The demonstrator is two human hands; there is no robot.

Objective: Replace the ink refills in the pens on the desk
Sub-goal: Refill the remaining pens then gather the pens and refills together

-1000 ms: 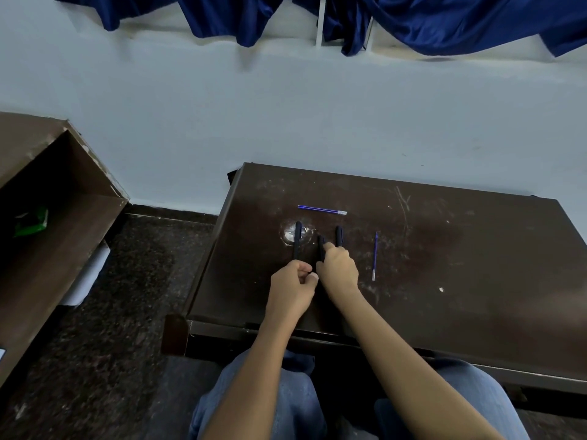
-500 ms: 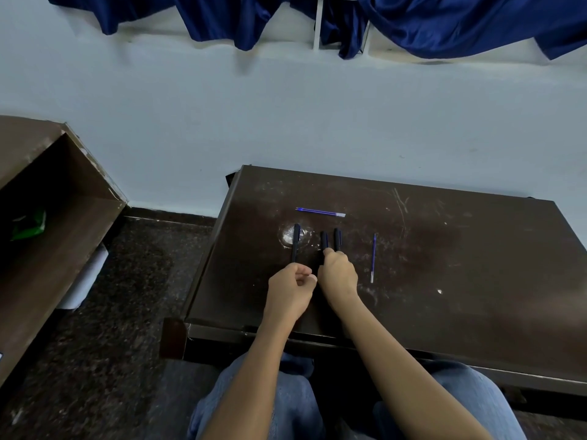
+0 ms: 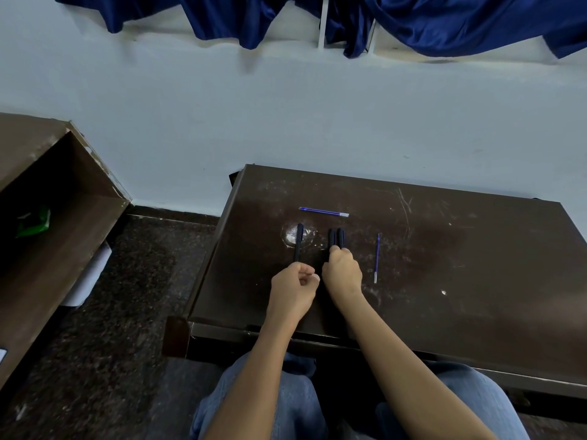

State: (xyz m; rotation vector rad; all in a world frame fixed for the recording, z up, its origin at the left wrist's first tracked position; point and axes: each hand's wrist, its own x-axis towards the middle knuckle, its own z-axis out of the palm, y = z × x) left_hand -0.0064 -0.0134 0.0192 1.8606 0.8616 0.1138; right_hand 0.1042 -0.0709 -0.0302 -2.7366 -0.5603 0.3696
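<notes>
Three black pens lie on the dark desk (image 3: 444, 265), pointing away from me. The left pen (image 3: 298, 242) lies alone over a pale scuffed spot. My left hand (image 3: 295, 287) is curled into a loose fist just below its near end, with nothing visible in it. The middle pen (image 3: 332, 238) and right pen (image 3: 341, 237) lie side by side, touching. My right hand (image 3: 343, 276) curls over their near ends and hides them. One blue refill (image 3: 324, 212) lies crosswise behind the pens. A second blue refill (image 3: 377, 258) lies lengthwise right of my right hand.
The desk stands against a pale wall, with dark blue curtains (image 3: 444, 20) hanging above. A brown open cabinet (image 3: 63, 198) stands at the left and holds a green object (image 3: 33, 220). Dark speckled floor lies between the cabinet and the desk. My knees sit under the desk's front edge.
My right hand has drawn the middle pen, earlier tilted and apart, up against the right pen. My left hand has stayed curled near the left pen.
</notes>
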